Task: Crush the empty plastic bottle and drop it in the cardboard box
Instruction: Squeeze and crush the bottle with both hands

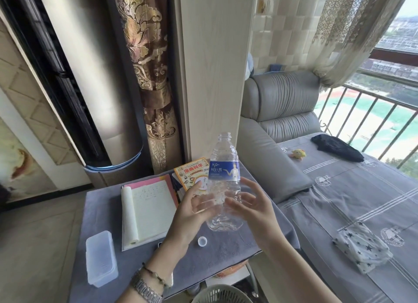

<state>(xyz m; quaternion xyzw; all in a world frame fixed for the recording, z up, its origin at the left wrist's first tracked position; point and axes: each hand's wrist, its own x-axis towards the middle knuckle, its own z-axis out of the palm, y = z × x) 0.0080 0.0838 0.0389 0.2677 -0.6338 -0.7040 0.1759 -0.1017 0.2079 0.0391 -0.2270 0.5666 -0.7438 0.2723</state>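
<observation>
An empty clear plastic bottle (224,167) with a blue label stands upright in the air above the small table, its neck open with no cap on. My left hand (190,214) grips its lower body from the left, fingers curled around it. My right hand (253,208) presses against the bottle from the right, fingers spread along its side. The bottle looks uncrushed. Its white cap (202,241) lies on the table below my hands. No cardboard box is in view.
The table has a grey cloth (101,203) holding an open notebook (149,210), a colourful book (192,171) and a translucent plastic box (100,257). A grey sofa (282,112) and a covered bed (350,201) lie to the right. A mesh basket (220,294) sits below.
</observation>
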